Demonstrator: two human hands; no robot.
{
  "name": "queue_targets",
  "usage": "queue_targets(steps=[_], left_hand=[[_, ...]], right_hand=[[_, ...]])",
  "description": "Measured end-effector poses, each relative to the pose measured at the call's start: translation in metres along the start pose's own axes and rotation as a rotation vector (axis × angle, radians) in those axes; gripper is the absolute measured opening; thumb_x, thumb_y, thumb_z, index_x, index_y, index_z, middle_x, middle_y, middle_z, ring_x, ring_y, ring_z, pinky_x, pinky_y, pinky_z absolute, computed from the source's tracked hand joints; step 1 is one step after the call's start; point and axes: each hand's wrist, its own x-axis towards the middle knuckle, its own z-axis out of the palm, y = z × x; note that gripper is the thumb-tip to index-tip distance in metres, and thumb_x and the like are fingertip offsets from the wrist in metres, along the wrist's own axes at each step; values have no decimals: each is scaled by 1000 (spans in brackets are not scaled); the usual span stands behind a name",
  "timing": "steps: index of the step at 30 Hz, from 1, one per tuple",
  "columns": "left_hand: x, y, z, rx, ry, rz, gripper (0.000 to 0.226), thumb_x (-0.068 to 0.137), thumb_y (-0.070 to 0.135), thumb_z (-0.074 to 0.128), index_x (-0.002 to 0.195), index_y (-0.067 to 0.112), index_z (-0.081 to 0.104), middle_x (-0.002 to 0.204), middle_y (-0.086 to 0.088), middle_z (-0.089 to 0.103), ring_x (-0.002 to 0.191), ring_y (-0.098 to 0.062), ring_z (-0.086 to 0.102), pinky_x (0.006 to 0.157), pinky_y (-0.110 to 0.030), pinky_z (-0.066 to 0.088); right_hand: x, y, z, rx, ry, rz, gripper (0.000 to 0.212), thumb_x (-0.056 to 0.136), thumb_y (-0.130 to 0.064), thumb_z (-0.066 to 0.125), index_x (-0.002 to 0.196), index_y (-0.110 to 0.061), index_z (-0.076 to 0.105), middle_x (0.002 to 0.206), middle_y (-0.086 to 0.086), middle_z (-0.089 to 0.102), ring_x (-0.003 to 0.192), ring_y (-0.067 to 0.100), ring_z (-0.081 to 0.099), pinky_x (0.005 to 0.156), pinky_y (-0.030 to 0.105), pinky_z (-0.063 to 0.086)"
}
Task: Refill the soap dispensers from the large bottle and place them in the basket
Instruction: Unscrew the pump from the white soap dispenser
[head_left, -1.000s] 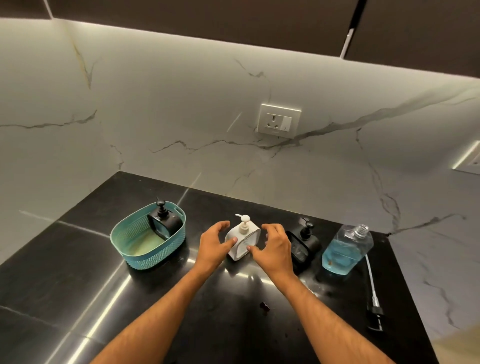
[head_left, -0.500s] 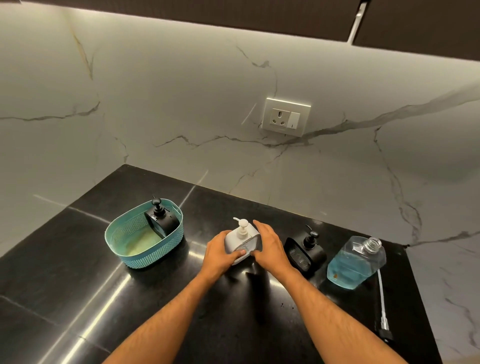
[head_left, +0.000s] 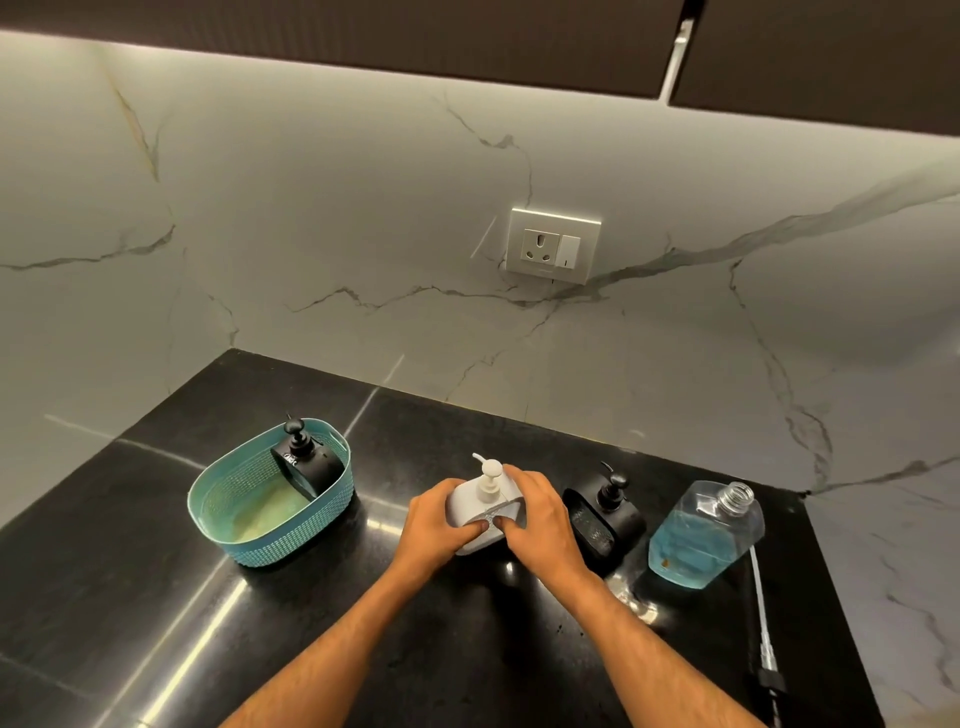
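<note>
Over at the left of the frame sits the teal basket (head_left: 236, 525), with one black dispenser (head_left: 310, 464) already leaning inside it against the far wall. That one looks done.

Centre frame now, and here's the action: the white dispenser (head_left: 480, 506) stands upright on the black counter (head_left: 156, 623), clamped between both hands. The left hand (head_left: 436, 525) wraps its left flank, fingers curled round the body, thumb across the front. The right hand (head_left: 537, 517) cups the other side, fingers over the top shoulder, thumb meeting the left one at the front face. Pump head pokes up clear between them.

How will it handle? Hard, smooth plastic, rigid, so it won't squash, but I'd guess slick if any soap has dribbled. Weight depends on the fill, which can't be read through the opaque shell. Best hold is the flat sides, low on the body; the pump is a poor handle, since it may press down or unscrew.

Just right of the hands, a second black dispenser (head_left: 602, 517) waits on the counter. Further right, the large bottle (head_left: 701, 540), cap off, roughly half full of blue soap: clear, heavy-looking, open, so keep it upright. Its pump tube (head_left: 761, 613) lies on the counter at the lower right.
</note>
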Motion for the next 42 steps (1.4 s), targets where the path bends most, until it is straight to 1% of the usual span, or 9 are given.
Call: queue_targets(steps=[5,12,17,21,24,28,36,40,42], left_hand=[[-10,10,1,-3,-53,36,50,73,39,90,115,29,66,106,20,68,101,0,64,83,-19,55],[-35,30,-2,-69,-147,138,46,72,39,91,109,42,65,104,27,70,104,2,65,85,-26,60],[-58,33,2,-86,-193,174,45,69,44,91,108,40,68,103,26,71,100,-2,68,83,-32,60],[-77,37,9,-99,-208,198,42,70,53,84,104,33,71,96,19,73,91,-5,70,79,-40,60],[-89,35,12,-90,-228,213,44,71,57,82,105,31,70,95,15,74,90,-6,69,82,-44,58],[-99,31,6,-99,-248,207,46,71,54,84,110,36,69,101,21,73,99,-3,68,86,-39,59],[-108,31,-11,-110,-299,221,48,69,50,87,111,38,69,104,21,72,101,0,67,86,-35,60],[-106,23,-19,-91,-342,238,50,65,51,88,109,37,69,101,18,73,98,-2,67,83,-37,59],[-106,21,-23,-102,-346,239,51,65,50,88,110,35,70,101,18,73,98,-2,67,84,-37,59]], right_hand=[[-26,-5,-18,-14,65,8,72,83,-24,83,147,-22,50,135,-7,53,126,7,51,106,27,49],[-72,-21,-44,36,161,31,70,76,-18,86,140,-22,58,131,-10,57,121,6,56,100,28,55],[-101,-38,-61,36,201,43,62,72,-45,76,130,-29,61,123,-17,57,114,5,58,88,24,58],[-110,-58,-64,-181,216,25,46,69,-58,79,101,-28,66,97,-15,58,89,6,56,75,20,48],[-116,-68,-60,-267,223,52,37,69,-50,83,83,-24,61,81,-11,55,74,8,52,67,17,37],[-124,-80,-60,-272,195,108,34,69,-43,86,78,-21,63,78,-11,56,67,6,52,58,10,30],[-130,-101,-64,-226,118,114,28,65,-30,88,85,-19,72,82,-9,65,71,7,60,61,13,40],[-132,-110,-64,-168,39,95,28,59,-15,81,85,-22,75,83,-11,69,76,6,64,64,22,50],[-133,-115,-63,-146,14,77,35,63,-11,76,95,-25,74,90,-14,69,84,6,65,69,21,53]])
